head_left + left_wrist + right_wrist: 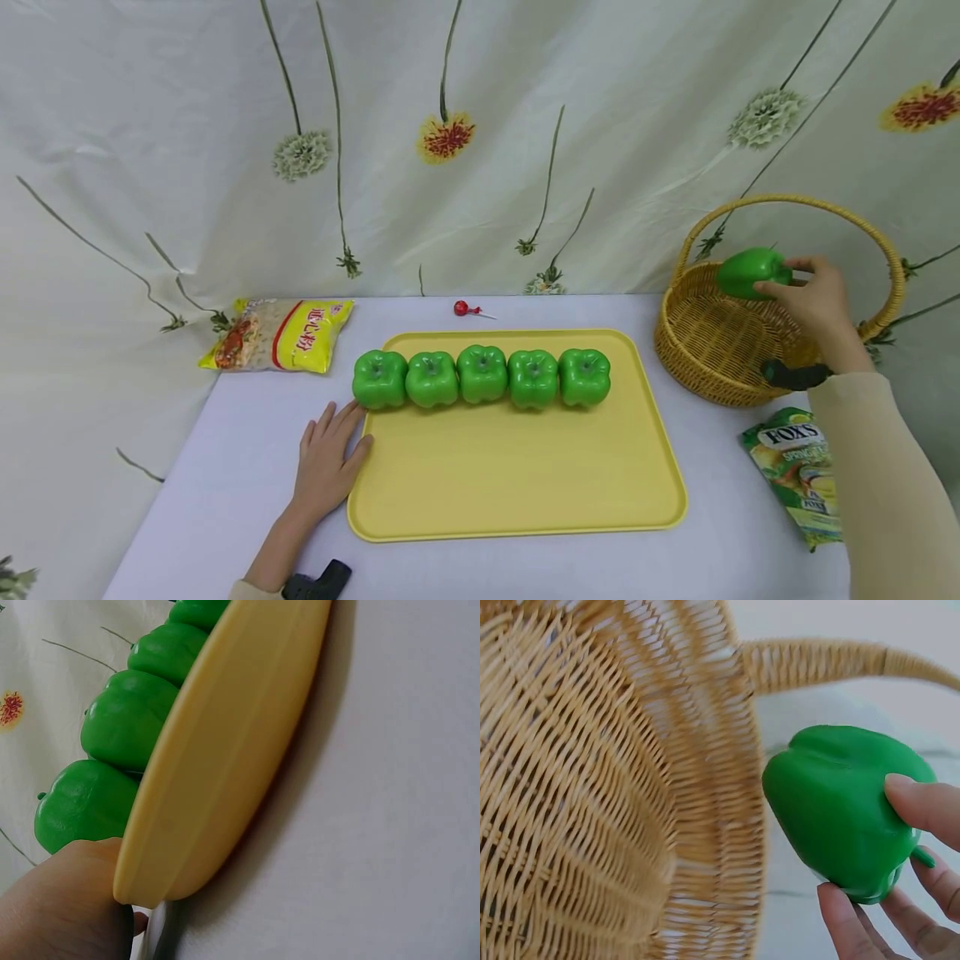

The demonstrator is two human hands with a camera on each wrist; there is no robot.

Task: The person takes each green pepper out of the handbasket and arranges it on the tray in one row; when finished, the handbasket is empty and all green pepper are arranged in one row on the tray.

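Over the wicker basket (678, 367), my right hand (813, 300) holds a green bell pepper (752, 273) between thumb and fingers. In the right wrist view, the pepper (847, 806) lies on its side in the grip, its stem towards the palm, beside the woven rim (727, 787). A yellow tray (517, 483) bears several green bell peppers (482, 375) in a row along its far side. My left hand (327, 458) rests at the tray's left edge, fingers extended, fingertips right by the leftmost pepper (379, 380). The left wrist view shows the tray's side (225, 750) close by.
A yellow and clear food bag (276, 335) lies at the back left. Behind the tray is a red lollipop (462, 308). A green FOX'S packet (797, 475) sits below the basket, partly behind the right sleeve (877, 492). The basket's tall handle (787, 199) arches above the right hand.
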